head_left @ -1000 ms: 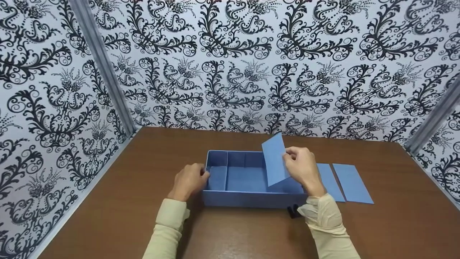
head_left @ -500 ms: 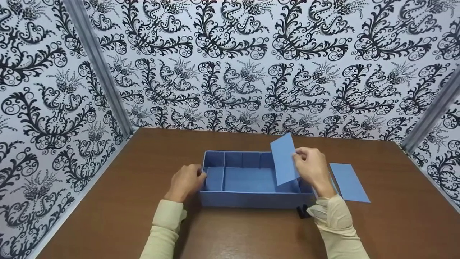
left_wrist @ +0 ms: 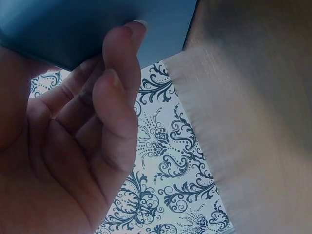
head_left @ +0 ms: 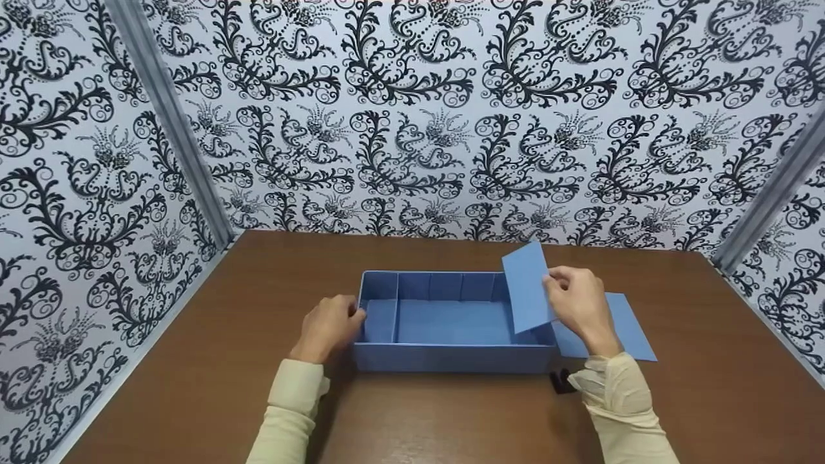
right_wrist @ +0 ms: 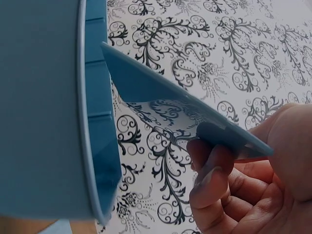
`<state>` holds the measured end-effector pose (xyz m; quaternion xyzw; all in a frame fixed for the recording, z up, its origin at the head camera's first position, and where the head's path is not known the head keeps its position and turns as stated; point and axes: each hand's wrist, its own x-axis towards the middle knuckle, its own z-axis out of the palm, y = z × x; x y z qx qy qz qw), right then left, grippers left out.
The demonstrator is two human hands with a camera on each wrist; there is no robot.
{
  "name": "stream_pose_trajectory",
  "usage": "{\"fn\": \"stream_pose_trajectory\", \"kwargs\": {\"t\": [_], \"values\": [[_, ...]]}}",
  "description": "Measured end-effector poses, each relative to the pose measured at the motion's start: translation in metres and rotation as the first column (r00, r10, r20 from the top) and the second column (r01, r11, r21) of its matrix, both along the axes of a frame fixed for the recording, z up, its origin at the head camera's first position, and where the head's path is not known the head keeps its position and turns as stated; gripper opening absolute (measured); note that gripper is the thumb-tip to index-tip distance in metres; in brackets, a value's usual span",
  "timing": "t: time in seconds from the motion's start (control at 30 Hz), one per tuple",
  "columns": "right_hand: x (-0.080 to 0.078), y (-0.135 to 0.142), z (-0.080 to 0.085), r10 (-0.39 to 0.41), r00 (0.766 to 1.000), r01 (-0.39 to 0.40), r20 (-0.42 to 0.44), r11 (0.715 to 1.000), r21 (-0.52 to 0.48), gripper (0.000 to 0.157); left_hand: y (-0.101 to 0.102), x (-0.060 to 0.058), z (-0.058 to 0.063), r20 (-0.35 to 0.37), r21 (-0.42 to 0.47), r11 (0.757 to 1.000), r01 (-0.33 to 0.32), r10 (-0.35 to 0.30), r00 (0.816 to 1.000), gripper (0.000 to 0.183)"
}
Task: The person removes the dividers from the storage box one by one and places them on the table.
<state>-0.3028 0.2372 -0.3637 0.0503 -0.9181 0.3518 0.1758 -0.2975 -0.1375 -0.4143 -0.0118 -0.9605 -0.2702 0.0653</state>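
A long blue tray-like box [head_left: 454, 359] lies on the table in the head view, with one divider [head_left: 396, 309] standing across it near its left end. My left hand [head_left: 327, 327] grips the box's left end wall; the left wrist view shows its curled fingers [left_wrist: 119, 97] against the blue plastic. Between thumb and fingers, my right hand [head_left: 580, 303] pinches a thin blue divider panel [head_left: 528, 290], held tilted above the box's right part. In the right wrist view, the panel's glossy face [right_wrist: 165, 109] stands clear of the box rim [right_wrist: 82, 97].
On the brown table [head_left: 412, 419], blue flat panels [head_left: 628, 325] lie right of the box, partly covered by my right hand. A small black object [head_left: 562, 381] is beside my right cuff. Patterned walls [head_left: 412, 129] stand behind and to the left.
My right hand has carried the divider panel rightward along the box, uncovering more slots in the back wall. My left hand keeps its grip on the left end. The head view has shifted slightly.
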Motion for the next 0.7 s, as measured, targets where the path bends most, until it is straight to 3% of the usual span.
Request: {"fn": "stream_pose_trajectory", "kwargs": {"t": [0.27, 0.7], "values": [[0.0, 0.018, -0.001, -0.027, 0.999, 0.027, -0.033, 1.0, 0.013, 0.03, 0.0, 0.0, 0.0, 0.012, 0.003, 1.0, -0.013, 0.013, 1.0, 0.018], [0.003, 0.052, 0.0, -0.053, 0.998, 0.054, -0.013, 0.998, 0.031, 0.032, 0.0, -0.002, -0.001, 0.029, 0.003, 1.0, -0.016, 0.016, 0.999, 0.019]]}}
